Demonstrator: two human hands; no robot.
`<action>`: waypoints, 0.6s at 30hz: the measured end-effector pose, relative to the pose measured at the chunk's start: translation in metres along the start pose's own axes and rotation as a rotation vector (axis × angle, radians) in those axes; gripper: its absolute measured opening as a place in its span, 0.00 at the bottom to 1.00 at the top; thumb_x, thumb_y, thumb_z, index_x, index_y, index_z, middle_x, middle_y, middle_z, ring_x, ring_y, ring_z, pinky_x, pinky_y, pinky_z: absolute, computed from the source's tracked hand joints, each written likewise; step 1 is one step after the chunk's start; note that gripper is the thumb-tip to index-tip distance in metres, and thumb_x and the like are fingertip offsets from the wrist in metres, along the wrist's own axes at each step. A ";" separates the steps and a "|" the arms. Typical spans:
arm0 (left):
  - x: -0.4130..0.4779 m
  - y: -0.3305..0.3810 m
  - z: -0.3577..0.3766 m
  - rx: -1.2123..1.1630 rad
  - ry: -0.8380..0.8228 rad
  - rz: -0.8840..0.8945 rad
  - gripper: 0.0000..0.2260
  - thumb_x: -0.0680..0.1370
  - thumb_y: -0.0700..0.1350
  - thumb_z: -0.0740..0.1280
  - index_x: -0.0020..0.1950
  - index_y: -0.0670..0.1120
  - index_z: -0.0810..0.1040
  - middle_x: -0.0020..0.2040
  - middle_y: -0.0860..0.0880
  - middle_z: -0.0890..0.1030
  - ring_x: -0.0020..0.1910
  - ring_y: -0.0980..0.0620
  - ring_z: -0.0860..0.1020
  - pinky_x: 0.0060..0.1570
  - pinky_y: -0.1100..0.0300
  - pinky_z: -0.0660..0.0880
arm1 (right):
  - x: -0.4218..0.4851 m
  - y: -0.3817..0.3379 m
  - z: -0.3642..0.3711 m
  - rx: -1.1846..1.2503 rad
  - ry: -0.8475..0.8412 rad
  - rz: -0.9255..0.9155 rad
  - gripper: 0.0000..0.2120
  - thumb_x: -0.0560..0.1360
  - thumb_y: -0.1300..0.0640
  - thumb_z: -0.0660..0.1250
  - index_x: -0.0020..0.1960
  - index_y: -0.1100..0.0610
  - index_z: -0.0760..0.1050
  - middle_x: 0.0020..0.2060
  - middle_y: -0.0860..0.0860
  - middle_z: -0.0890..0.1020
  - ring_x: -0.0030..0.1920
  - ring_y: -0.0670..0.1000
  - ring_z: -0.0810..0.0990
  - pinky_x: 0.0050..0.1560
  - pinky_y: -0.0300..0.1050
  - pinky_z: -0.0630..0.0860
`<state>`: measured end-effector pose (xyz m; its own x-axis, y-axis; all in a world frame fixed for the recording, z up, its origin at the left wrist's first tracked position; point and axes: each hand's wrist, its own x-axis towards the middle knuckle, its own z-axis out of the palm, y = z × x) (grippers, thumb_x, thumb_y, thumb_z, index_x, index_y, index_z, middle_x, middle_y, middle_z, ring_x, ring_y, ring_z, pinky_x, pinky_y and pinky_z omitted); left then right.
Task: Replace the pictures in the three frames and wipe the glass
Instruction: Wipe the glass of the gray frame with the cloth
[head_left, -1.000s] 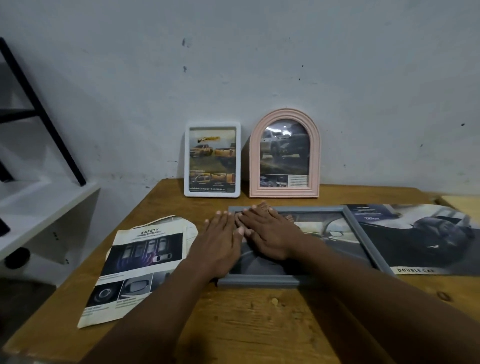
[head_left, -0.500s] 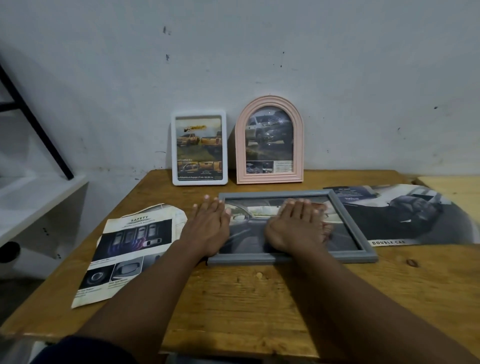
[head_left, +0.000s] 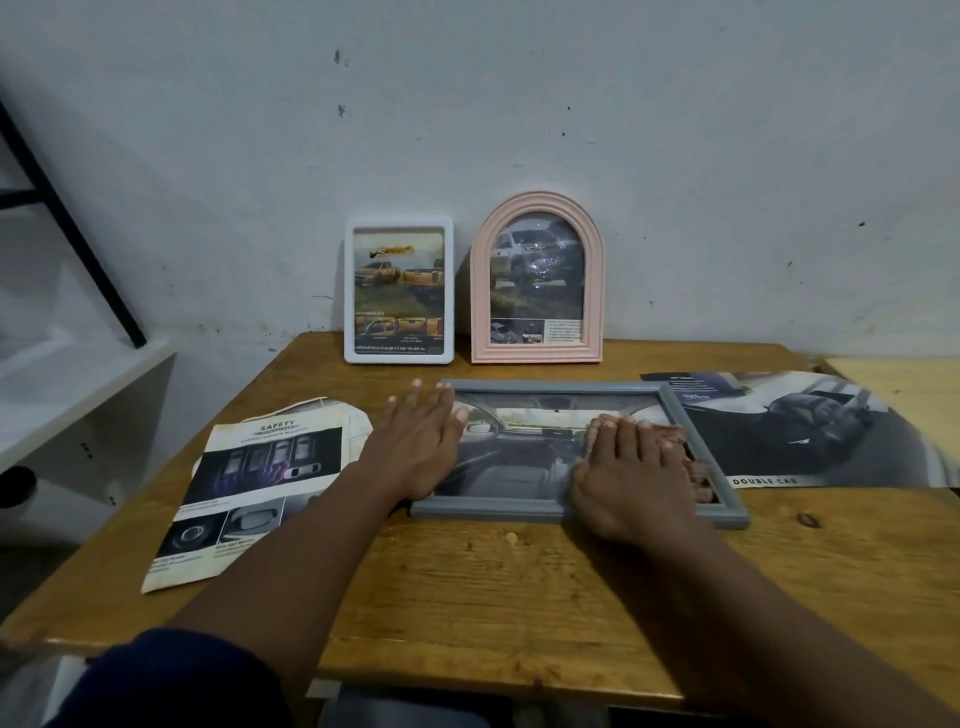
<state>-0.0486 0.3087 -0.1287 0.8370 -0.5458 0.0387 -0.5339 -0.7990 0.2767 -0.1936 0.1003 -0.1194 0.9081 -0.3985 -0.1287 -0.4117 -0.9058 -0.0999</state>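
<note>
A grey picture frame (head_left: 498, 511) lies flat on the wooden table (head_left: 519, 582) with a car-interior picture under its glass. My left hand (head_left: 421, 447) rests flat on the frame's left edge, fingers spread. My right hand (head_left: 631, 473) presses flat on the right part of the glass. A reddish patch (head_left: 693, 462) shows past its fingers; I cannot tell whether it is a cloth or a reflection. A white frame (head_left: 399, 291) and a pink arched frame (head_left: 537, 280) stand upright against the wall, each with a truck picture inside.
A loose "SAFETY" leaflet (head_left: 249, 483) lies at the left of the table. A large "DOUBLE CAB" car poster (head_left: 810, 431) lies at the right, partly under the grey frame's corner. A white shelf (head_left: 78, 384) with a black bar stands left of the table.
My right hand has slid across the glass from beside my left hand to the frame's right side. My left hand stays at the left edge. The camera has pulled back and tilted slightly.
</note>
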 end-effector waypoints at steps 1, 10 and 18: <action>-0.001 0.001 0.000 -0.016 0.009 -0.001 0.27 0.85 0.58 0.40 0.84 0.51 0.43 0.84 0.50 0.47 0.82 0.50 0.41 0.78 0.49 0.38 | -0.004 -0.019 0.003 0.031 0.013 0.032 0.34 0.82 0.41 0.40 0.80 0.59 0.36 0.79 0.60 0.39 0.79 0.59 0.37 0.77 0.58 0.38; 0.003 -0.008 0.001 -0.178 0.044 -0.057 0.26 0.85 0.59 0.41 0.83 0.54 0.42 0.83 0.45 0.55 0.82 0.50 0.49 0.80 0.49 0.41 | -0.016 -0.065 -0.010 0.221 -0.087 -0.668 0.23 0.84 0.47 0.48 0.78 0.42 0.58 0.79 0.44 0.57 0.78 0.48 0.52 0.76 0.60 0.42; -0.002 0.000 -0.001 -0.095 0.050 -0.062 0.29 0.85 0.61 0.40 0.84 0.50 0.47 0.83 0.44 0.57 0.82 0.48 0.51 0.80 0.48 0.42 | -0.053 0.015 0.001 -0.083 0.176 -0.125 0.33 0.79 0.41 0.36 0.80 0.54 0.54 0.79 0.55 0.59 0.78 0.54 0.56 0.76 0.55 0.50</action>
<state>-0.0505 0.3101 -0.1281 0.8741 -0.4812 0.0660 -0.4693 -0.8017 0.3701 -0.2478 0.1083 -0.1145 0.9539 -0.2951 0.0548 -0.2943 -0.9555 -0.0217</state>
